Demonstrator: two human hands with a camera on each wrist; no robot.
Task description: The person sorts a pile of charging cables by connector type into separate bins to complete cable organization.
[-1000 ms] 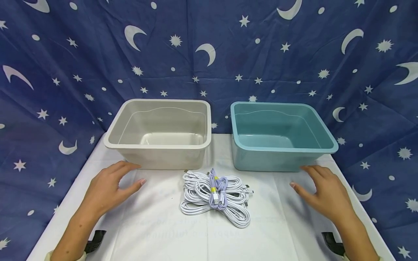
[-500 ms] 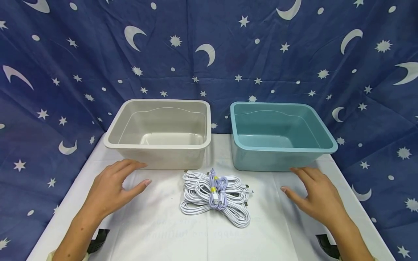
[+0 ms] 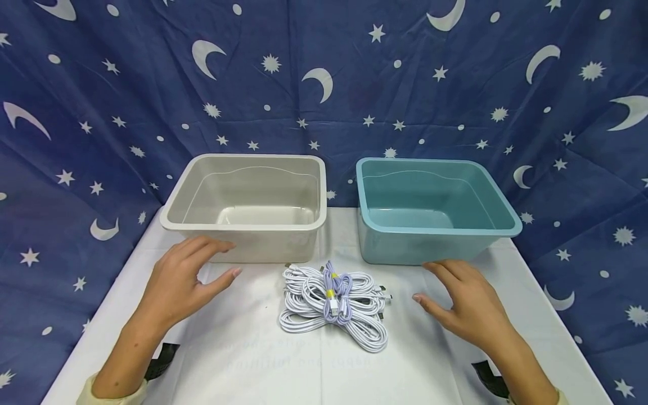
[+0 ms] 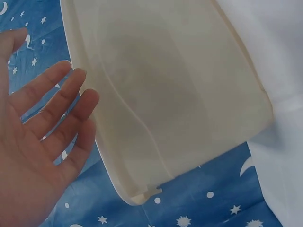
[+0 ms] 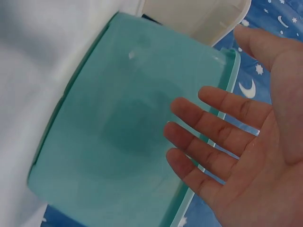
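Note:
A pile of bundled white cables (image 3: 309, 304) lies in the middle of the table, topped by a pale purple cable bundle (image 3: 340, 295) with yellow ties. My left hand (image 3: 184, 281) hovers left of the pile, in front of the beige bin (image 3: 258, 244), fingers spread and holding nothing. On the other side, my right hand (image 3: 468, 301) hangs in front of the teal bin (image 3: 415, 247), also without anything in it. Both wrist views show loosely extended fingers, the left hand (image 4: 47, 127) near the beige bin (image 4: 189, 94) and the right hand (image 5: 241, 142) near the teal bin (image 5: 118, 118).
The two bins stand side by side at the back of a white-clothed table (image 3: 253, 371), with a narrow gap between them. No contents show inside either. Behind and beside them hangs a blue curtain (image 3: 354, 67) with moons and stars.
Both hands have moved inward toward the cable pile, the right one farther to the left than the left one has gone right. Cables and bins have stayed put.

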